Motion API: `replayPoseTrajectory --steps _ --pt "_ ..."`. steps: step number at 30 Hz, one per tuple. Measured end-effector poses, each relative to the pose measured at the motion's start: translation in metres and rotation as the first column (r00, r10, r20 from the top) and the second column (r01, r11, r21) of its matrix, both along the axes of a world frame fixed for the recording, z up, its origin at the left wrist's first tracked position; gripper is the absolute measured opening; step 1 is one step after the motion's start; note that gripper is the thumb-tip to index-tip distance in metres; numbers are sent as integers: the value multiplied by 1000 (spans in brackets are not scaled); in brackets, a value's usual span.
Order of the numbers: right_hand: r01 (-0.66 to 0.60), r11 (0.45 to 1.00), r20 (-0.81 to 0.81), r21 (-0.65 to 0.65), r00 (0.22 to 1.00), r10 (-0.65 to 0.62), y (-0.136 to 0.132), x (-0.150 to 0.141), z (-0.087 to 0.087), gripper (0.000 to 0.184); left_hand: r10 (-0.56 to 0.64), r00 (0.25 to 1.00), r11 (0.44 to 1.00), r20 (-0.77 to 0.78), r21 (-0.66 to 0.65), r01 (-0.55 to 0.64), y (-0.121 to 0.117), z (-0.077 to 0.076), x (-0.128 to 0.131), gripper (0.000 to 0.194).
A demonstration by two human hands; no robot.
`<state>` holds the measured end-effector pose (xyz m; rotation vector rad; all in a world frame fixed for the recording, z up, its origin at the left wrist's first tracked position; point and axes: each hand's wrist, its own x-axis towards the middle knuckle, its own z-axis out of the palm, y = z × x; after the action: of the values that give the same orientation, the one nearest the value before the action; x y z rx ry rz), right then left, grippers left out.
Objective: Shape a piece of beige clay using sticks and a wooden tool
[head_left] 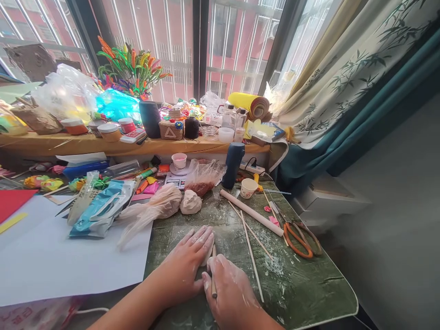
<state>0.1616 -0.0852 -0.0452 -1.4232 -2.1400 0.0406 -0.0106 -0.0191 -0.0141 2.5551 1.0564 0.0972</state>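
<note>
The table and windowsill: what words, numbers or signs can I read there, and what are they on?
No whole word or number reads clearly.
Pale packaging: perhaps "CO"; the rest is blurred.
Blue packet: print too blurred to read.
Woven box: a triangle shape, no letters I can read.
Paper cup: reddish marks, too small.
Printed sheet: too small.
Pink plastic bag: reddish print, too blurred.

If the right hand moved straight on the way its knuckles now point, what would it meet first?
Most likely the left hand, lying flat just ahead, or the pale piece at its edge; the depth there is hard to judge.
</note>
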Motion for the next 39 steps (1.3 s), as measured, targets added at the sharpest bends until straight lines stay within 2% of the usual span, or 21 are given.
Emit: replayPoseTrajectory --steps 5,15,24,28,34,39 --pt "2 1000 9 30 1000 -2 -4 -1 2 5 -6 1000 999 -8 -32 6 2 -1 1 103" --pt "-61 998 30 18 998 61 -4 0 3 7 -1 999 1000 -37 -13 1 0 1 1 107" --pt "-144 989 -89 -30 986 140 -5 -1 3 4 -42 999 999 -2 3 42 1 -2 -2 103" --pt "-143 990 -76 -21 987 141 -6 -3 2 6 -56 998 998 -17 1 56 2 0 -3 109" --pt "-156 988 -81 -18 985 154 -7 -5 2 16 -46 999 999 -23 -14 46 3 1 -1 107" --pt "-181 983 -131 18 975 182 -9 -7 -5 33 -35 999 999 0 4 35 1 1 -1 105"
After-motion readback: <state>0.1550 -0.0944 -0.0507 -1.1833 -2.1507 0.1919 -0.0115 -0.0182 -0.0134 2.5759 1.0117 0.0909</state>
